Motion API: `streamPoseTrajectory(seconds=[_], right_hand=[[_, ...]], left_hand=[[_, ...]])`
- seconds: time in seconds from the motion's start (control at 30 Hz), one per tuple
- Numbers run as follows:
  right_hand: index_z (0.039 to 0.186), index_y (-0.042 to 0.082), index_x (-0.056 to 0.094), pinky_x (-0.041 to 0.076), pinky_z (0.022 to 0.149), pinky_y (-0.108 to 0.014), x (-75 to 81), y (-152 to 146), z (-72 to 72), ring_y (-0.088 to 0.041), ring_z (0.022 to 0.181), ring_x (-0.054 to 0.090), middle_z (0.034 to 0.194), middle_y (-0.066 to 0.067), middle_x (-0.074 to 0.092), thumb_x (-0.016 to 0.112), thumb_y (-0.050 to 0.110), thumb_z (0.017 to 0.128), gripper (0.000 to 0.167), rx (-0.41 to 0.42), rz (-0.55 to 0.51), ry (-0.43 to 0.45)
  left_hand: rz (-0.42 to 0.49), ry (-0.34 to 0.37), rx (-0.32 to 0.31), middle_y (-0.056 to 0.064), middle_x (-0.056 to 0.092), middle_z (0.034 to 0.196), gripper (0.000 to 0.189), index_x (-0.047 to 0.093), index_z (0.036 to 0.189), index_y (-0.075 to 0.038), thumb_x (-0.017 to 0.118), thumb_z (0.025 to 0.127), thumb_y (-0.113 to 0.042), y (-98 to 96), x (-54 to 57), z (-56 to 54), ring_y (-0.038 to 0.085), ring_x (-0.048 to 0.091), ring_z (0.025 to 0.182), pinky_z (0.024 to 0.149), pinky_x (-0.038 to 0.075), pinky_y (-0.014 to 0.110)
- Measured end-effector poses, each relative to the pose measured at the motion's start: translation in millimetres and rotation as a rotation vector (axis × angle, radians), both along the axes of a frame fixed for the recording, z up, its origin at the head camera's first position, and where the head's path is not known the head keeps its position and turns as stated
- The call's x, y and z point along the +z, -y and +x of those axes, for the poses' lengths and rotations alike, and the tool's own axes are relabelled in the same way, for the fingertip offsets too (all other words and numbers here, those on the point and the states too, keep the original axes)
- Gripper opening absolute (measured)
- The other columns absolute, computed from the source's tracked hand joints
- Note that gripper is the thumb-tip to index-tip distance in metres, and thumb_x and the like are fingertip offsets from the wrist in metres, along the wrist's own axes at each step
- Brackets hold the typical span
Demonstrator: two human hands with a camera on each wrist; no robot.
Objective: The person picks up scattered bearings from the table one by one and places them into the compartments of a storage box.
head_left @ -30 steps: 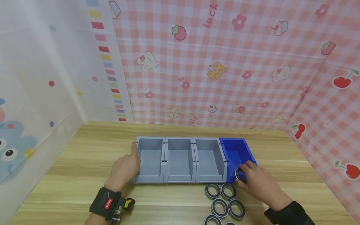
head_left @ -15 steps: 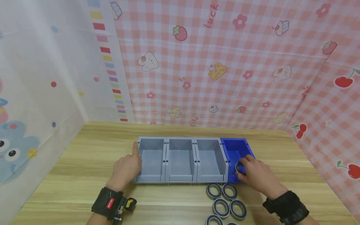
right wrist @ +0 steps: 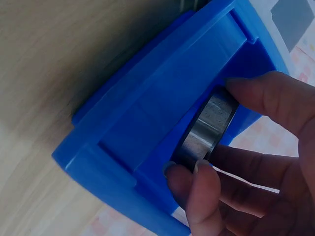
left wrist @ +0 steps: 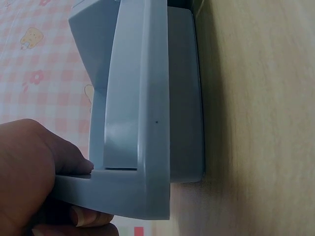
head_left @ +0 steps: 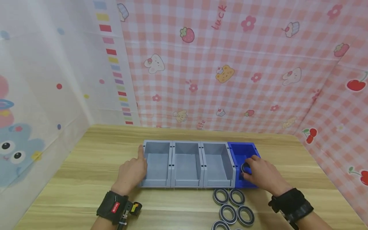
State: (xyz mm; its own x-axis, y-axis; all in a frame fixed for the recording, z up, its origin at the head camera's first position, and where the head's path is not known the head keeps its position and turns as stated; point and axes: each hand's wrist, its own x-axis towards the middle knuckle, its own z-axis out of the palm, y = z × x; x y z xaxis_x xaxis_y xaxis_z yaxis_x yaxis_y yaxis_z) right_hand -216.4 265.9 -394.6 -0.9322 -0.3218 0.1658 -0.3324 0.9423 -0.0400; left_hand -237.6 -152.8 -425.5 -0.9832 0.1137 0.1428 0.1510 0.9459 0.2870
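Note:
My right hand (head_left: 263,174) pinches a ball bearing (right wrist: 208,129) between thumb and fingertips, over the opening of the blue bin (head_left: 242,149) at the row's right end. In the right wrist view the bearing's shiny steel outer side faces the camera, just behind the bin's front wall. At the other end of the row, my left hand (head_left: 130,174) grips the side wall of the leftmost grey bin (left wrist: 155,123); the left wrist view shows the thumb inside the wall and fingers outside it. Several more bearings (head_left: 228,214) with black seals lie flat before the bins.
Two more grey bins, a middle one (head_left: 187,182) and another (head_left: 217,183) beside the blue bin, stand joined in the row. All rest on a wood-grain table (head_left: 86,179). Patterned cloth (head_left: 195,64) hangs behind and at both sides.
My right hand has moved the bearing from the blue bin's front edge slightly back, further over its inside. The left hand stays at the grey bin's wall. The head view has shifted slightly.

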Motion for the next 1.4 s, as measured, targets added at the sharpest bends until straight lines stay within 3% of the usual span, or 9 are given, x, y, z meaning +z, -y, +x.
streamPoseTrajectory(seconds=[0.2,0.77,1.2,1.4], right_hand=[[0.1,-0.004,0.066,0.045,0.055,-0.037,0.3,0.0,-7.7,-0.018,0.063,0.05,0.082,-0.007,0.055,0.078,0.026,0.075,0.041,-0.006,-0.016,0.03],[0.099,-0.005,0.066,0.049,0.061,-0.042,-2.7,3.3,-27.6,-0.022,0.07,0.055,0.084,-0.01,0.057,0.076,0.024,0.077,0.038,-0.004,-0.039,0.05],[0.086,-0.002,0.065,0.048,0.065,-0.046,-10.9,5.7,-47.7,-0.026,0.074,0.057,0.076,-0.008,0.057,0.075,0.018,0.077,0.024,0.012,-0.049,0.058],[0.088,-0.003,0.065,0.048,0.07,-0.048,-12.4,7.5,-55.4,-0.03,0.079,0.06,0.079,-0.012,0.061,0.074,0.016,0.078,0.023,-0.005,-0.039,0.09]], left_hand=[[0.001,-0.026,-0.007,0.003,0.041,0.046,0.057,0.024,0.144,0.011,0.046,0.098,-0.015,0.5,-0.1,-0.5,0.017,0.041,0.039,0.037,0.027,0.031],[0.009,0.013,0.003,0.002,0.042,0.047,0.059,0.022,0.146,0.01,0.045,0.099,-0.017,0.0,-1.6,-2.1,0.017,0.041,0.039,0.038,0.026,0.03],[0.014,0.026,0.003,0.003,0.043,0.048,0.058,0.021,0.146,0.01,0.044,0.099,-0.017,-0.4,-1.5,-1.4,0.018,0.043,0.04,0.038,0.028,0.031],[0.004,-0.008,-0.003,0.005,0.043,0.048,0.057,0.024,0.144,0.01,0.046,0.099,-0.016,-0.3,1.1,1.3,0.019,0.043,0.039,0.037,0.029,0.032]])
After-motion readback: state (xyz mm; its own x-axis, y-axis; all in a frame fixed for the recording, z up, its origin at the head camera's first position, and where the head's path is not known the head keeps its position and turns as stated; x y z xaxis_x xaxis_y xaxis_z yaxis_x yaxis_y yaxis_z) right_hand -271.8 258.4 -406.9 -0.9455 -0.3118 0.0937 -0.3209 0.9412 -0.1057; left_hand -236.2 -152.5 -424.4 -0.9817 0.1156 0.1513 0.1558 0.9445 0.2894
